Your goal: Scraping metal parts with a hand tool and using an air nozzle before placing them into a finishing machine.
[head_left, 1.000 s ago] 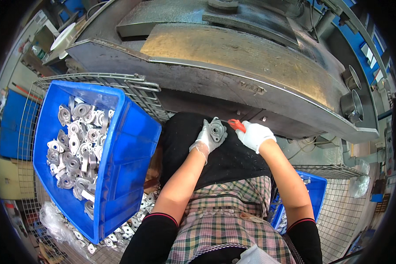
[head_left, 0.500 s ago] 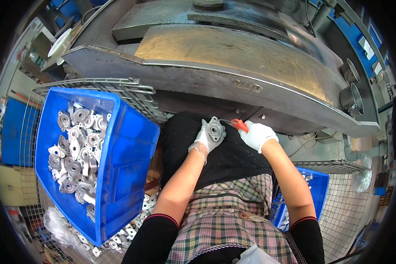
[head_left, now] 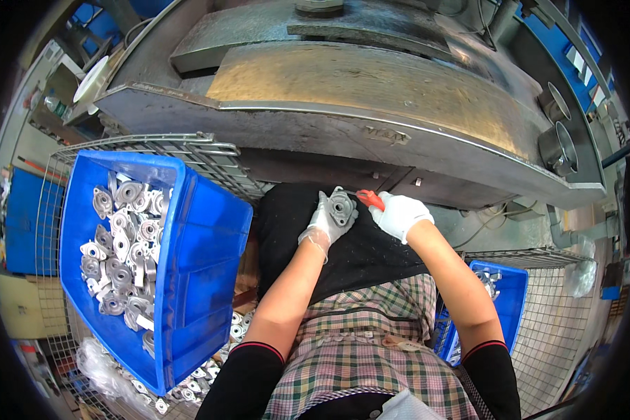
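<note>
Over my dark-covered lap, my left hand (head_left: 320,225) in a white glove is closed around a grey metal casting (head_left: 341,206). The part has a round bore in its middle and a holed ear at each end; its face is turned up. My right hand (head_left: 403,215), also gloved, grips a tool with a red handle (head_left: 371,199). A thin metal end of this tool reaches to the casting's upper right edge; its tip is too small to make out. Beside my left arm, a tilted blue bin (head_left: 206,259) holds many similar castings (head_left: 121,245).
Ahead stands a metal workbench (head_left: 371,77) with a raised front lip. Wire mesh baskets (head_left: 553,315) flank me, the right one with a smaller blue bin (head_left: 514,301). More castings (head_left: 189,392) and clear plastic bags (head_left: 101,367) lie under the large bin. Two metal cups (head_left: 558,148) sit at the bench's right end.
My right hand and the red-handled tool have moved a little left, nearer the casting. My left hand keeps its hold. The whole view has shifted slightly.
</note>
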`<state>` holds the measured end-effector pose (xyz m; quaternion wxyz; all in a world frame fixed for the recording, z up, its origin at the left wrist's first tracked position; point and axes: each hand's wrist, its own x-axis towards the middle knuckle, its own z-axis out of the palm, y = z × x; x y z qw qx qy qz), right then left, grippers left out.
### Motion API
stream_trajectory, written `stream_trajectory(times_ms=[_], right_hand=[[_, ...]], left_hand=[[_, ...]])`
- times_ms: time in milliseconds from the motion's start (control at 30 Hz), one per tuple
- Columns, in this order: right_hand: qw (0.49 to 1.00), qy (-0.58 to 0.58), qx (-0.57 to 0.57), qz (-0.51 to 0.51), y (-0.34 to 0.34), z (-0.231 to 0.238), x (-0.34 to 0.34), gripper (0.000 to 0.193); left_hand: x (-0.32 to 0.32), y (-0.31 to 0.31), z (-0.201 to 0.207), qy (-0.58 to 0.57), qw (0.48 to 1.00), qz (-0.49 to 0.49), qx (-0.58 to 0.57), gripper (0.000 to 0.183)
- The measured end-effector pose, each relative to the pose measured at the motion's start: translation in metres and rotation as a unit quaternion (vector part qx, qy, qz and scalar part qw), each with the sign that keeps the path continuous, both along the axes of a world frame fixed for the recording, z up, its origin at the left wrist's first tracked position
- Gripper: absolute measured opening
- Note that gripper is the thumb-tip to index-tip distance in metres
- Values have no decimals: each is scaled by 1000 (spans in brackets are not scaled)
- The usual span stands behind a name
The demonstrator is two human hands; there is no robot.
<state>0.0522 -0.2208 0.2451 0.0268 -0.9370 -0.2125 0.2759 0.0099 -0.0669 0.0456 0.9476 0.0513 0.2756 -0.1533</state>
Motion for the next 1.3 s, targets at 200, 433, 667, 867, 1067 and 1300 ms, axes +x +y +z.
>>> stream_trajectory(times_ms=[200,433,667,867,1067,1300], right_hand=[[999,5,19,30,12,2,-9,42],[996,3,36,76,-11,14,-32,38],[997,-9,22,75,-28,13,-40,37],[999,-5,22,41,-42,9,-41,37],[999,-4,54,0,-57,9,-47,38],[931,-102,316,-153,-154,59,-40,40]], left_hand=[[-10,11,5,26,999,5,37,64],[-5,10,6,55,997,24,50,68],[-5,8,15,63,995,31,70,70],[-4,7,23,56,997,28,47,69],[-6,6,13,46,997,45,45,68],[-8,3,39,45,999,12,22,77]])
